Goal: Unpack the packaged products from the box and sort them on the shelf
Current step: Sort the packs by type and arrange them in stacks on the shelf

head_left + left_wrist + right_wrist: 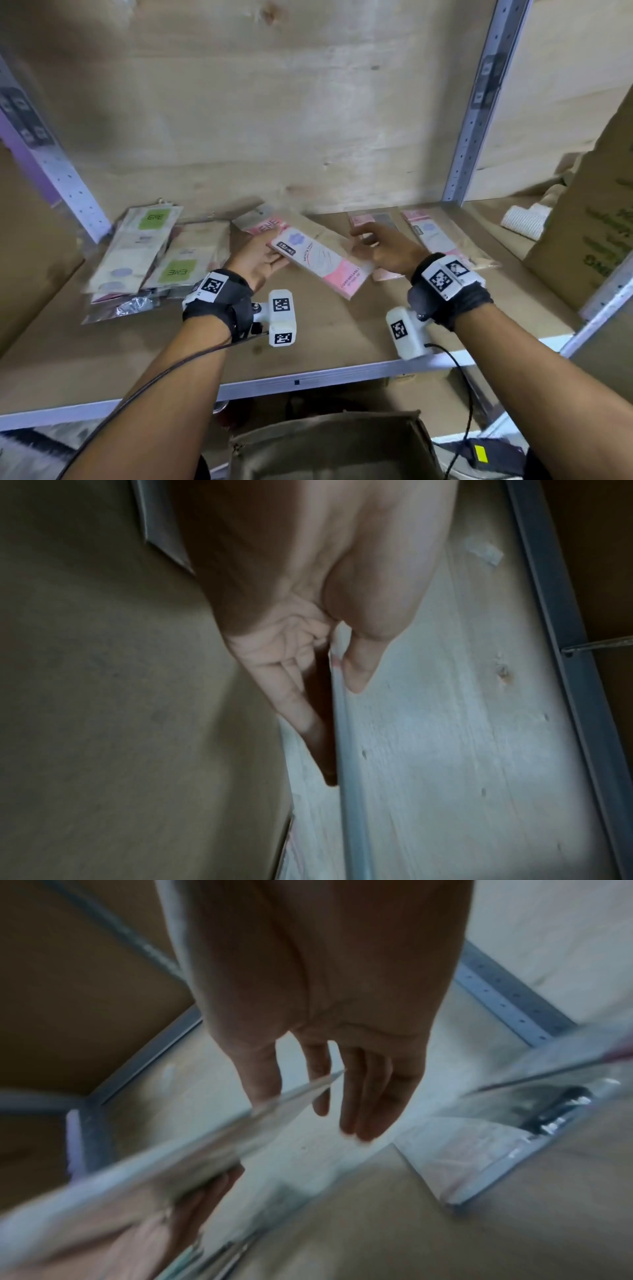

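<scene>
Sorting step: we hold a pink packet (pixel 318 265) over the shelf (pixel 308 378), the box (pixel 329 445) waiting at six o'clock.

Our left hand (pixel 258 262) pinches the packet, thumb on top, fingers beneath; our right hand (pixel 383 248) hovers at three o'clock with its fingers relaxed and slightly spread. Next, we judge, comes laying it with the pink packets (pixel 435 233) at two o'clock, away from the green-labelled pile (pixel 144 253) at nine.
</scene>
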Demonstrator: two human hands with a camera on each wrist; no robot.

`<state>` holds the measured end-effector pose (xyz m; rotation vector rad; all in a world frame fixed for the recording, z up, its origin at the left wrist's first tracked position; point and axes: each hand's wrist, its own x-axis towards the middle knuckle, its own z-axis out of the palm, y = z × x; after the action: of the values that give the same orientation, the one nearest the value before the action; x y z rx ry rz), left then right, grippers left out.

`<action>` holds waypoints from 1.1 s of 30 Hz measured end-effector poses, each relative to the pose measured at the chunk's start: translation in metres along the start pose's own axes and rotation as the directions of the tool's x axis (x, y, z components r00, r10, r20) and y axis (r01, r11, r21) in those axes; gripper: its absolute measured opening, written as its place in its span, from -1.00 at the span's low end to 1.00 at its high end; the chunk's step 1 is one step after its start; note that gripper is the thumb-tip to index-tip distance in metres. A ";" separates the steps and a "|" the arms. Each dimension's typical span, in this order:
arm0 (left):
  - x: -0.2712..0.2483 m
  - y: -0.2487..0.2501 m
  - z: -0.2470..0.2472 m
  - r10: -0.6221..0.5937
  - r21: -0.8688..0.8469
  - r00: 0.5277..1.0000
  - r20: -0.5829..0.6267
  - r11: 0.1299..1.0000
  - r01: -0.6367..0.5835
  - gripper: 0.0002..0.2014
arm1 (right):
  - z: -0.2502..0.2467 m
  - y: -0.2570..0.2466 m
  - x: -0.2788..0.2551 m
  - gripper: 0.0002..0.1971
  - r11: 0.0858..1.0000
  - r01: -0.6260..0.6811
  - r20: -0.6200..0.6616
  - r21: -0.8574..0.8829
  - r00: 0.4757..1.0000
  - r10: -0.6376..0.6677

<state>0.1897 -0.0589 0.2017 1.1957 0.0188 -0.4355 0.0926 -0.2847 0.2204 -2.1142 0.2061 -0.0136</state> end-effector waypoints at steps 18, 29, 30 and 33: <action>0.012 -0.015 0.005 0.172 0.317 0.970 -0.169 0.942 -0.112 -0.76 | -0.046 0.041 -0.021 -0.65 0.971 -0.087 0.269 0.224 0.963 0.025; 0.016 -0.016 0.030 -0.082 -0.048 0.994 -0.072 0.996 0.079 -0.75 | -0.062 0.052 -0.024 -0.65 0.936 -0.069 0.241 0.347 0.970 -0.018; 0.019 -0.017 0.033 -0.063 -0.048 0.993 -0.096 0.997 0.058 -0.69 | -0.065 0.052 -0.023 -0.64 0.935 -0.070 0.233 0.349 0.972 -0.014; 0.030 -0.019 0.047 -0.030 -0.046 0.999 -0.013 0.999 0.029 -0.45 | -0.079 0.058 -0.018 -0.65 0.912 -0.081 0.124 0.401 0.992 0.034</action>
<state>0.2007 -0.1167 0.1953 1.1548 0.0575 -0.4507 0.0594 -0.3785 0.2141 -1.6861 0.1793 0.0931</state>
